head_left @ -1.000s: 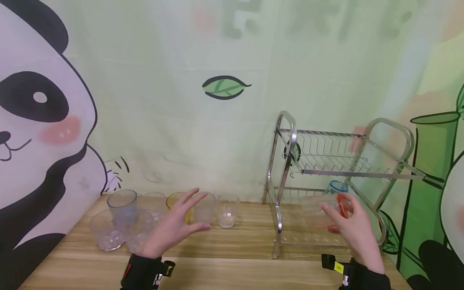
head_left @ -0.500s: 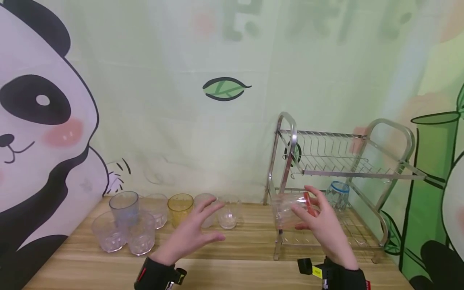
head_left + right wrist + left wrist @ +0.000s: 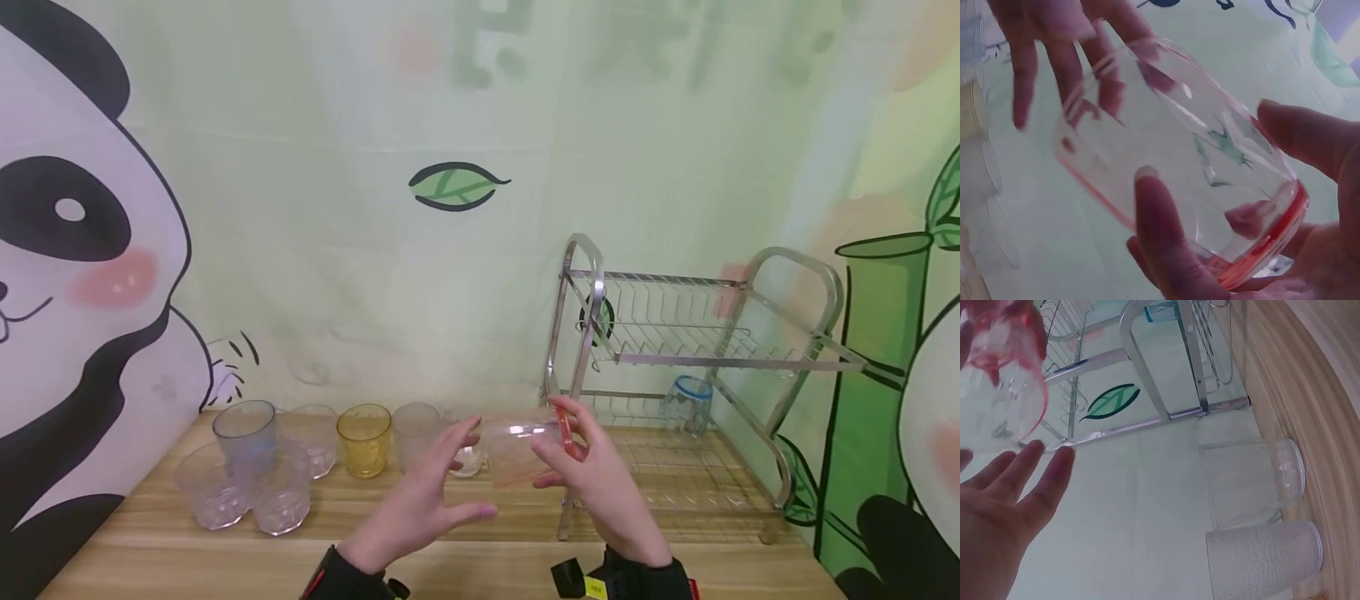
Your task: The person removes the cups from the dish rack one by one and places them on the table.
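Observation:
My right hand [image 3: 603, 492] grips a clear, pink-tinted drinking glass [image 3: 510, 454] by its red base end. The glass lies sideways in the air, its mouth turned to the left. Facing that mouth is my left hand [image 3: 416, 504], fingers spread and holding nothing, fingertips close to the rim. In the right wrist view, thumb and fingers wrap the lower part of the glass [image 3: 1179, 144], and left fingers show through and past its rim. From the left wrist, the glass [image 3: 1007, 409] appears just beyond the left fingertips.
A two-tier metal dish rack [image 3: 588, 333] stands at the right, with a blue-rimmed glass [image 3: 686, 408] on its lower tier. Along the left of the wooden table [image 3: 225, 567] stand several clear glasses [image 3: 281, 492], a bluish glass [image 3: 246, 442] and an amber glass [image 3: 364, 442].
My right hand has carried the pink-tinted glass leftward from in front of the rack to mid-table. My left hand has moved right, toward the glass's mouth, uncovering the amber glass.

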`<state>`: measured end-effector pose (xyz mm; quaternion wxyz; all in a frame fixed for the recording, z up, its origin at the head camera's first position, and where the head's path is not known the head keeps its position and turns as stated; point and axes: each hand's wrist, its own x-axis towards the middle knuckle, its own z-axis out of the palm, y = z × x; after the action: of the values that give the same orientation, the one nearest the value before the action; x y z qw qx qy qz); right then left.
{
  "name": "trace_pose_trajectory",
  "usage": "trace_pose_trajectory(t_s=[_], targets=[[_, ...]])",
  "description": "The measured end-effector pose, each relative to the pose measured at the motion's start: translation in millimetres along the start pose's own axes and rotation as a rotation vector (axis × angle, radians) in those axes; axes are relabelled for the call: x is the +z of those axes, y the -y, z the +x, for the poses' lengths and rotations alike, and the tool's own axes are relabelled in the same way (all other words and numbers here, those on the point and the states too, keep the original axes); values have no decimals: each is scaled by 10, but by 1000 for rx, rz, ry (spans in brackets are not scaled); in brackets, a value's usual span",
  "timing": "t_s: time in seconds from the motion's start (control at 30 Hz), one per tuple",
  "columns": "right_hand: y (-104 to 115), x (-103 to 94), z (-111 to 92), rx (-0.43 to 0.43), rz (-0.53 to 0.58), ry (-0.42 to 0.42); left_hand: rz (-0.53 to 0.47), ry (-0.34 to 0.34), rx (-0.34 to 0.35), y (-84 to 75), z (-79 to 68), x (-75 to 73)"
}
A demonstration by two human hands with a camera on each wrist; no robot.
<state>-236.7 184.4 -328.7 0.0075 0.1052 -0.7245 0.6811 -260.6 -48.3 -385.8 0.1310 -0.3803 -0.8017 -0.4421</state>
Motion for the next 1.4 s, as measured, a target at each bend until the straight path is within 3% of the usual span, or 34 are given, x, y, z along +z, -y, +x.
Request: trace_pose_trajectory(t_s=[0.1, 0.23, 0.33, 0.47, 0.8, 0.97, 1.07, 1.23, 1.4], targets=[[-7, 106, 6, -18, 48, 33, -42, -77, 18, -18, 3, 4], [-19, 179, 13, -27, 51, 81, -62, -145, 107, -22, 10, -25], [-26, 202, 17, -27, 43, 91, -63, -147, 156, -24, 6, -49], [-31, 215, 27, -22, 38, 94, -60, -150, 172, -35, 5, -73], [-67, 237, 48, -27, 18, 84, -67, -159, 145, -63, -14, -90], [-83, 245, 41, -78, -58, 106, -72, -177, 168, -93, -8, -107], [-99, 230, 33, -117, -121, 111, -78, -183, 180, -192, -9, -145], [-115, 164, 36, -142, -197, 110, -126, -168, 132, -373, -31, -239], [-157, 42, 40, -210, -257, 155, -111, -162, 70, -271, -72, -251]])
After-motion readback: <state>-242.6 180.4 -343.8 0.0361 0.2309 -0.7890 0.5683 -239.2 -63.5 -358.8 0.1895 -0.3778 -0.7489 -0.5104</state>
